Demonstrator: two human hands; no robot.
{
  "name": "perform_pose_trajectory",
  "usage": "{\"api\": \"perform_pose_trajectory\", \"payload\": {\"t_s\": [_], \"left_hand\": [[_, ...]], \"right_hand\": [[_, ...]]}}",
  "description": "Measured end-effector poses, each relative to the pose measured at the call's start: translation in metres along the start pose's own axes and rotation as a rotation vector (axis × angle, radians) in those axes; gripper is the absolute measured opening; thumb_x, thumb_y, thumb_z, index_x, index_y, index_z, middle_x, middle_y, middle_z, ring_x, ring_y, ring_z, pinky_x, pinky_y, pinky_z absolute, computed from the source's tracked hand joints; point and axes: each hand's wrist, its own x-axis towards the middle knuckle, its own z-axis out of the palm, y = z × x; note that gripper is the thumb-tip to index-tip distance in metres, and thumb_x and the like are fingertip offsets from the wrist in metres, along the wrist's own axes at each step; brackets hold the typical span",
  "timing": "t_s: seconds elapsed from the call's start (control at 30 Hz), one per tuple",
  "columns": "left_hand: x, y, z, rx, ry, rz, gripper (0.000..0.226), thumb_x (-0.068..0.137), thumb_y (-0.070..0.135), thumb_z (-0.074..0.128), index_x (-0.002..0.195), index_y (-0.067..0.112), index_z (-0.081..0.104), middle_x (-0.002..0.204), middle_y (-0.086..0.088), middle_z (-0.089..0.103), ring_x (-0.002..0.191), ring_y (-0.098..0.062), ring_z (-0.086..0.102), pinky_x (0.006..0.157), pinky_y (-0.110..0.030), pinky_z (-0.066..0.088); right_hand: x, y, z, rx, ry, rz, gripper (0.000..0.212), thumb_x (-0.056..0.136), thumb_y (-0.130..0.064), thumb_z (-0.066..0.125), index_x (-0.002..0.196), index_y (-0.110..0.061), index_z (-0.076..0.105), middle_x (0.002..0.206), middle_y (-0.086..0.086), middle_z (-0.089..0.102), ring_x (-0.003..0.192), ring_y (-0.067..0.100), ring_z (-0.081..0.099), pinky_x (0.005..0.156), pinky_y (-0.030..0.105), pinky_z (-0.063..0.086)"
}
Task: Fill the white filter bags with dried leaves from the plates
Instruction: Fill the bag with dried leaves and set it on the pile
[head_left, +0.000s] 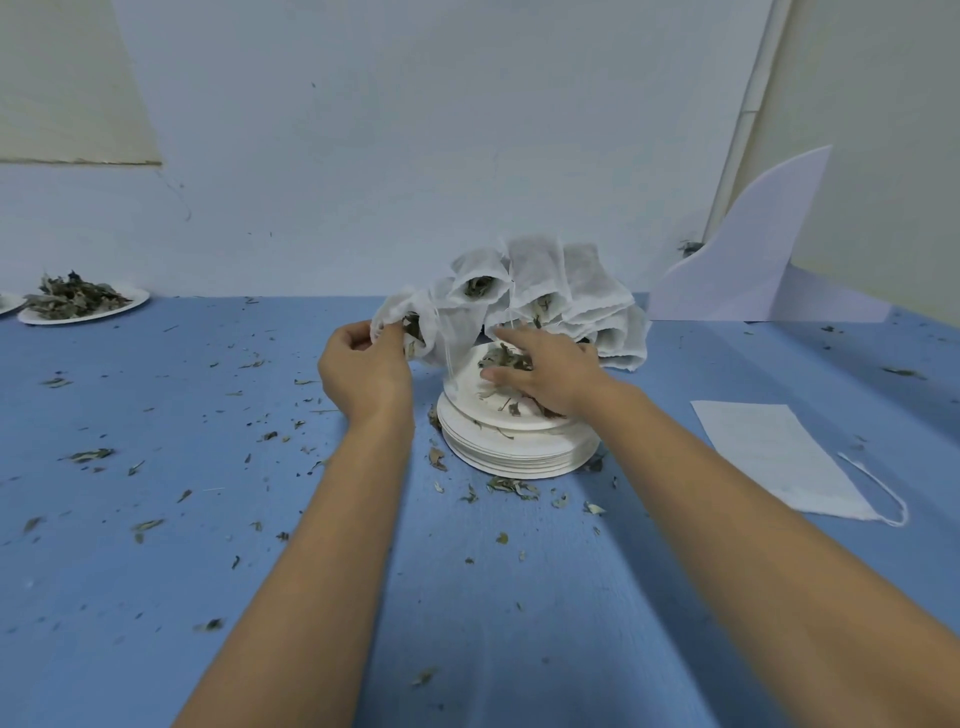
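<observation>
By my judgement the job is well past its middle. A heap of filled bags is piled behind the stack of plates, several with their mouths toward the camera and leaf showing inside, though they overlap too much to count exactly. The left hand pinches the rim of 1 open filter bag, held up just left of the stack with some leaf already in it and its drawstring hanging down. The right hand lies on the top plate with thumb and fingers curled round a clump of dried leaves. The 2 hands are apart, with the bag's mouth between them. Little beyond that clump shows on the top plate, so this bag seems close to taking the last of it. As far as can be seen, 3 things are left. 1 far plate at the left is heaped with leaves, and the edge of another sits just beside it at the frame border. 1 flat empty bag lies on the blue table to the right, its string loose. Crumbs of leaf are scattered over the table, and a white board leans at the back right. No brand, label or writing can be read anywhere.
</observation>
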Motion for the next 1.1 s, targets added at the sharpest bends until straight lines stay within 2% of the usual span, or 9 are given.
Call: {"api": "perform_pose_trajectory", "payload": {"t_s": [0.1, 0.3, 0.43, 0.5, 0.6, 0.7, 0.8, 0.93, 1.1], "left_hand": [[0.001, -0.001, 0.000, -0.015, 0.033, 0.017, 0.012, 0.086, 0.021, 0.068, 0.088, 0.014, 0.058, 0.074, 0.007, 0.057, 0.071, -0.012, 0.058, 0.070, -0.027, 0.051], [0.004, -0.003, -0.002, -0.093, 0.194, 0.066, 0.011, 0.089, 0.019, 0.063, 0.090, 0.015, 0.053, 0.075, 0.011, 0.052, 0.063, -0.001, 0.050, 0.051, -0.006, 0.042], [0.005, -0.007, -0.001, -0.069, 0.166, -0.014, 0.010, 0.088, 0.016, 0.064, 0.091, 0.015, 0.054, 0.079, 0.009, 0.054, 0.067, -0.004, 0.052, 0.058, -0.012, 0.045], [0.006, -0.008, -0.001, -0.055, 0.150, -0.042, 0.009, 0.087, 0.014, 0.063, 0.093, 0.014, 0.056, 0.079, 0.008, 0.054, 0.069, -0.007, 0.053, 0.058, -0.014, 0.045], [0.007, -0.008, -0.001, -0.030, 0.136, -0.058, 0.010, 0.087, 0.013, 0.062, 0.096, 0.012, 0.059, 0.083, 0.006, 0.057, 0.070, -0.007, 0.054, 0.058, -0.014, 0.044], [0.006, -0.009, -0.001, -0.020, 0.129, -0.066, 0.009, 0.087, 0.014, 0.063, 0.096, 0.014, 0.060, 0.092, 0.001, 0.061, 0.078, -0.012, 0.057, 0.062, -0.018, 0.046], [0.005, -0.011, 0.000, -0.002, 0.100, -0.070, 0.008, 0.087, 0.014, 0.063, 0.094, 0.015, 0.060, 0.096, -0.001, 0.064, 0.081, -0.013, 0.058, 0.062, -0.017, 0.045], [0.004, -0.011, 0.000, 0.000, 0.079, -0.078, 0.009, 0.086, 0.014, 0.063, 0.095, 0.013, 0.060, 0.099, -0.004, 0.065, 0.082, -0.014, 0.059, 0.069, -0.022, 0.046], [0.002, -0.013, 0.001, 0.016, 0.052, -0.080, 0.013, 0.087, 0.014, 0.063, 0.099, 0.010, 0.063, 0.101, -0.006, 0.066, 0.082, -0.015, 0.059, 0.070, -0.023, 0.046]], "right_hand": [[0.001, 0.003, -0.001, 0.032, 0.093, 0.082, 0.063, 0.090, -0.065, 0.037, 0.143, -0.031, 0.036, 0.148, -0.002, 0.040, 0.137, 0.026, 0.033, 0.108, 0.051, 0.024], [-0.001, 0.008, -0.001, 0.242, 0.004, 0.145, 0.065, 0.097, -0.057, 0.024, 0.141, -0.011, 0.039, 0.133, 0.011, 0.054, 0.124, 0.030, 0.047, 0.106, 0.046, 0.034], [-0.013, 0.010, 0.004, 0.200, 0.023, 0.113, 0.046, 0.099, -0.053, 0.027, 0.098, -0.015, 0.052, 0.090, -0.001, 0.055, 0.095, 0.026, 0.050, 0.088, 0.038, 0.038], [-0.017, 0.012, 0.006, 0.163, 0.017, 0.115, 0.054, 0.098, -0.055, 0.027, 0.118, -0.013, 0.054, 0.116, 0.003, 0.059, 0.111, 0.025, 0.051, 0.099, 0.045, 0.036], [-0.025, 0.013, -0.005, 0.242, 0.054, 0.011, 0.061, 0.091, -0.061, 0.042, 0.140, -0.025, 0.041, 0.145, -0.001, 0.043, 0.135, 0.020, 0.035, 0.111, 0.046, 0.026], [-0.034, 0.015, -0.025, 0.374, -0.297, -0.130, 0.086, 0.076, -0.055, 0.070, 0.146, -0.047, 0.021, 0.157, -0.015, 0.015, 0.142, 0.007, 0.016, 0.108, 0.028, 0.017], [-0.032, 0.018, -0.032, 0.328, -0.494, -0.143, 0.093, 0.071, -0.048, 0.078, 0.143, -0.055, 0.019, 0.157, -0.022, -0.001, 0.144, 0.006, 0.005, 0.117, 0.034, 0.010], [-0.023, 0.016, -0.027, 0.236, -0.454, -0.174, 0.075, 0.081, -0.044, 0.071, 0.143, -0.048, 0.030, 0.157, -0.020, 0.010, 0.144, 0.009, 0.014, 0.114, 0.027, 0.013], [-0.023, 0.011, -0.018, 0.170, -0.221, -0.175, 0.050, 0.084, -0.042, 0.068, 0.131, -0.039, 0.054, 0.141, -0.009, 0.050, 0.127, 0.012, 0.045, 0.093, 0.021, 0.034]]}}
